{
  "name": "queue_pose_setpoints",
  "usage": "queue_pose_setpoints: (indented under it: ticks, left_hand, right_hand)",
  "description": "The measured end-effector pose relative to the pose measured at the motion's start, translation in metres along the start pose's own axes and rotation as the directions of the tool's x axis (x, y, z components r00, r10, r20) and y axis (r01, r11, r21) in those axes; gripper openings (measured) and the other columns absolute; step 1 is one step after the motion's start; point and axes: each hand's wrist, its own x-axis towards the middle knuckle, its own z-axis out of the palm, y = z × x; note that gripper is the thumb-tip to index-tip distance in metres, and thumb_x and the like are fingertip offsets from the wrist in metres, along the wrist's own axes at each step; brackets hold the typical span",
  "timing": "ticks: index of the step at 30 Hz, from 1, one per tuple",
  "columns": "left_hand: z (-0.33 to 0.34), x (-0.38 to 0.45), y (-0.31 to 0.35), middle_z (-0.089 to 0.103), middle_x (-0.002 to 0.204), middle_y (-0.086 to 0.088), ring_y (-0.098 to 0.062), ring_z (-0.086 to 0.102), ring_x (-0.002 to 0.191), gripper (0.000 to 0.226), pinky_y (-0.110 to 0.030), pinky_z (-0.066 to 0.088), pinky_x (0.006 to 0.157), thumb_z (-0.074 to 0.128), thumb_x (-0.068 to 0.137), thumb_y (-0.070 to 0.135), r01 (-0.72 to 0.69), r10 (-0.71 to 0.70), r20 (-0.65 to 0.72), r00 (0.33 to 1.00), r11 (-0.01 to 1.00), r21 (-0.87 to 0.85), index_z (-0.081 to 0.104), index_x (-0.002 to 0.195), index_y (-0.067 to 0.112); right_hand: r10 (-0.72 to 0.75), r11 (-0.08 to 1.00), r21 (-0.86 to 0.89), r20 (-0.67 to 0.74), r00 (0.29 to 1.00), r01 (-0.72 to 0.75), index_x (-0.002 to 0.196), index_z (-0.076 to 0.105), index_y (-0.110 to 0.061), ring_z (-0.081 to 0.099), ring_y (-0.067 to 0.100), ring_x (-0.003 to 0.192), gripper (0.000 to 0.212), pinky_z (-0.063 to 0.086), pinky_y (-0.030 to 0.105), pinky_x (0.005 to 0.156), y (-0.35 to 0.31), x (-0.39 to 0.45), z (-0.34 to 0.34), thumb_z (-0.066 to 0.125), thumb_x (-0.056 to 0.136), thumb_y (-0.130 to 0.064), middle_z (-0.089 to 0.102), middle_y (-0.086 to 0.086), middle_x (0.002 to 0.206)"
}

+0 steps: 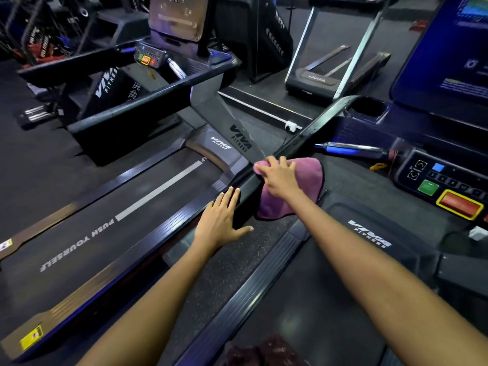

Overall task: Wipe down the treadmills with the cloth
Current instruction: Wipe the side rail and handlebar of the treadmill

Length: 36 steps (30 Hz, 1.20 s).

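A purple cloth (303, 178) is draped over the black left handrail (314, 128) of the treadmill I stand on. My right hand (280, 175) presses on the cloth with its fingers spread over the rail. My left hand (221, 220) lies flat with straight fingers on the same rail, just below the cloth. The near treadmill's belt (330, 299) and its motor cover with a VIVA FITNESS logo (369, 233) stretch under my right arm. A second treadmill (132, 207) marked PUSH YOURSELF runs alongside on the left.
The near console (449, 186) with green and red buttons sits at the right, below a lit screen (449, 48). A cup holder (367, 109) sits at the rail's far end. More gym machines (330, 62) stand behind. Speckled floor (224, 273) separates the two treadmills.
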Motion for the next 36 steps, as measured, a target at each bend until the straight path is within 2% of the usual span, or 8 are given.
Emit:
queue_pose_setpoints:
  ticks: [5, 9, 14, 20, 22, 27, 34, 36]
  left_hand:
    - [0.001, 0.0, 0.0, 0.009, 0.158, -0.007, -0.026, 0.021, 0.142, 0.109, -0.04, 0.03, 0.109, 0.019, 0.067, 0.086, -0.008, 0.008, 0.013, 1.0, 1.0, 0.002, 0.001, 0.15, 0.017]
    - [0.0, 0.0, -0.001, 0.008, 0.158, -0.005, -0.025, 0.019, 0.143, 0.113, -0.039, 0.03, 0.109, 0.01, 0.061, 0.087, -0.007, 0.007, 0.015, 1.0, 1.0, -0.008, 0.0, 0.15, 0.019]
    - [-0.001, 0.0, 0.0, 0.01, 0.158, -0.005, -0.025, 0.021, 0.142, 0.113, -0.038, 0.03, 0.108, 0.011, 0.06, 0.087, -0.006, 0.006, 0.002, 1.0, 0.999, -0.033, 0.001, 0.151, 0.019]
    - [-0.001, -0.001, -0.001, 0.012, 0.157, -0.004, -0.023, 0.027, 0.139, 0.117, -0.037, 0.034, 0.104, 0.007, 0.058, 0.092, -0.004, 0.004, -0.01, 1.0, 1.0, -0.023, 0.002, 0.151, 0.02]
    - [-0.002, -0.002, 0.0, 0.012, 0.157, -0.004, -0.022, 0.027, 0.138, 0.118, -0.037, 0.034, 0.105, 0.0, 0.057, 0.093, 0.002, -0.002, -0.006, 1.0, 1.0, -0.029, 0.001, 0.151, 0.021]
    - [-0.001, -0.001, 0.001, 0.012, 0.157, -0.003, -0.022, 0.026, 0.139, 0.111, -0.037, 0.033, 0.105, 0.013, 0.061, 0.087, 0.02, -0.02, -0.001, 1.0, 0.998, -0.057, 0.003, 0.151, 0.022]
    - [-0.011, 0.009, 0.006, 0.023, 0.152, -0.013, -0.024, 0.026, 0.139, 0.108, -0.037, 0.026, 0.109, 0.016, 0.066, 0.081, 0.005, -0.003, 0.022, 1.0, 0.996, -0.085, 0.014, 0.149, 0.012]
    - [-0.015, 0.029, 0.01, 0.02, 0.154, -0.011, -0.022, 0.02, 0.141, 0.095, -0.037, 0.023, 0.111, 0.028, 0.081, 0.074, -0.045, 0.045, -0.002, 0.999, 0.999, -0.027, 0.011, 0.149, 0.01]
  right_hand:
    - [-0.192, 0.978, 0.082, -0.009, 0.981, 0.192, 0.135, 0.046, -0.038, 0.042, 0.029, 0.111, 0.042, 0.033, 0.043, 0.088, 0.015, -0.03, 0.005, 0.045, 0.095, -0.027, 0.042, 0.002, 0.139]
    - [-0.116, 0.993, 0.036, 0.028, 0.993, 0.115, 0.133, 0.047, -0.037, 0.043, 0.027, 0.109, 0.037, 0.034, 0.041, 0.088, 0.039, -0.014, -0.003, 0.038, 0.098, -0.03, 0.043, 0.001, 0.135]
    - [-0.032, 0.999, -0.042, -0.004, 0.999, 0.032, 0.134, 0.046, -0.034, 0.039, 0.031, 0.114, 0.041, 0.035, 0.046, 0.091, 0.01, -0.005, -0.003, 0.042, 0.095, -0.021, 0.042, 0.004, 0.135]
    - [-0.279, 0.957, -0.061, 0.078, 0.957, 0.284, 0.139, 0.037, -0.041, 0.041, 0.027, 0.115, 0.049, 0.035, 0.039, 0.088, 0.033, -0.021, -0.007, 0.042, 0.094, -0.022, 0.036, 0.001, 0.144]
    - [-0.22, 0.97, -0.082, 0.093, 0.971, 0.228, 0.138, 0.039, -0.042, 0.042, 0.027, 0.114, 0.047, 0.034, 0.04, 0.088, 0.046, -0.012, -0.013, 0.041, 0.095, -0.022, 0.039, 0.001, 0.14]
    - [-0.115, 0.986, -0.112, 0.05, 0.992, 0.12, 0.132, 0.047, -0.036, 0.04, 0.031, 0.113, 0.043, 0.031, 0.041, 0.091, 0.022, 0.007, -0.014, 0.039, 0.094, -0.017, 0.045, 0.005, 0.128]
    - [-0.288, 0.955, -0.06, 0.043, 0.957, 0.29, 0.137, 0.041, -0.041, 0.044, 0.03, 0.11, 0.045, 0.035, 0.039, 0.085, 0.048, -0.008, -0.003, 0.042, 0.095, -0.025, 0.04, 0.003, 0.14]
    - [-0.148, 0.988, -0.044, 0.048, 0.988, 0.15, 0.135, 0.044, -0.041, 0.045, 0.029, 0.109, 0.04, 0.037, 0.04, 0.086, 0.063, 0.004, -0.006, 0.041, 0.097, -0.028, 0.042, 0.002, 0.138]
